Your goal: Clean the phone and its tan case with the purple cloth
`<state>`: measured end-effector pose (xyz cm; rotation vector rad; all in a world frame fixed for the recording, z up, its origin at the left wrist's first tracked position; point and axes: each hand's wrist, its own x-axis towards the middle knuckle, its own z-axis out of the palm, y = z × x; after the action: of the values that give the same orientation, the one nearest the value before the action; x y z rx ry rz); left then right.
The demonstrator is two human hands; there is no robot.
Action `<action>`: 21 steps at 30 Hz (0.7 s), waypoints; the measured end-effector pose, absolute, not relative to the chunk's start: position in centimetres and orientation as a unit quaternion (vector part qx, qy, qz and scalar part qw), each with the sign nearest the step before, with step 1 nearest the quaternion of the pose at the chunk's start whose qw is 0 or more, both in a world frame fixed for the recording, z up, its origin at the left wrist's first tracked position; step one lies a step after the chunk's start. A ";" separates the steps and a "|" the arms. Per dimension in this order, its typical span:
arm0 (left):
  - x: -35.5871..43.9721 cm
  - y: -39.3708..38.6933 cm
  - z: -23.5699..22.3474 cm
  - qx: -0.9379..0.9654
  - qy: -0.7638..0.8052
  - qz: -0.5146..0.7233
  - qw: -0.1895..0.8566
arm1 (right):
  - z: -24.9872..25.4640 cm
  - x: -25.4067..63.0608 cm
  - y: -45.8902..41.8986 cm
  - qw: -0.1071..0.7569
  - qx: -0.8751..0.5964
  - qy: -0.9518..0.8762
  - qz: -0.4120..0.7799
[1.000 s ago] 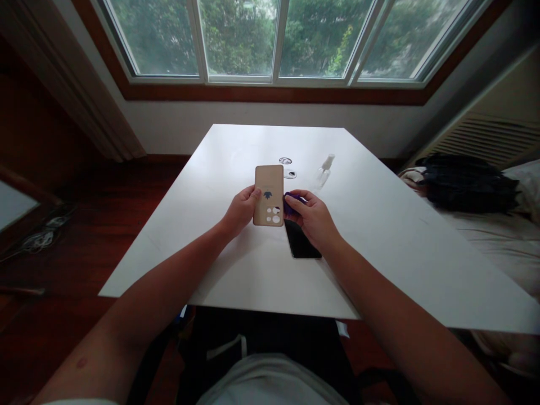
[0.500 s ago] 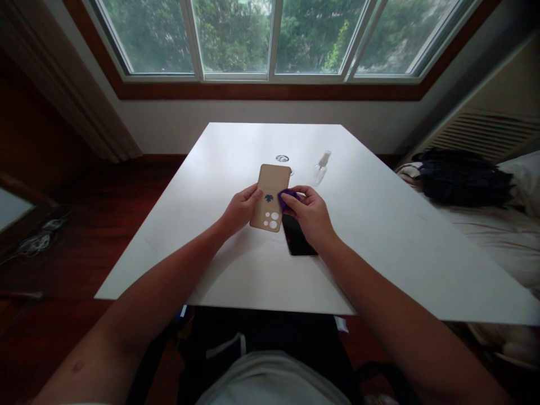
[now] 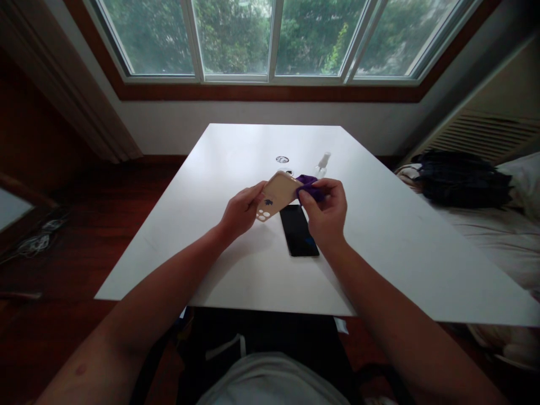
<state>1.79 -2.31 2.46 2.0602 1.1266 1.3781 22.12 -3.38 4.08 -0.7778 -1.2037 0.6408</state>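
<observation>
My left hand (image 3: 239, 212) grips the lower end of a tan phone case (image 3: 276, 194) with round camera cut-outs and a small dark emblem, tilted up to the right above the white table (image 3: 236, 259). My right hand (image 3: 325, 214) is closed on a small purple cloth (image 3: 309, 186) pressed against the case's upper end. A black phone (image 3: 298, 229) lies flat, screen up, on the table just under both hands.
A small clear spray bottle (image 3: 323, 163) lies behind the hands. Near it is a round metal cable grommet (image 3: 282, 160). To the right, a dark bag (image 3: 462, 177) rests on a bed. A wide window runs along the back wall.
The case has been turned from nearly upright to slanting up to the right. My right hand with the cloth moved up and right along it, uncovering the whole phone.
</observation>
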 end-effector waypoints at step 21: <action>1.0 -1.5 2.4 0.784 0.434 0.444 0.023 | 3.5 21.7 -4.3 0.607 -0.376 -0.666 0.218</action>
<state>1.04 -1.53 2.42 2.4263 1.3431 1.3752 21.72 -4.32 3.55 -0.8682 -1.5390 0.5040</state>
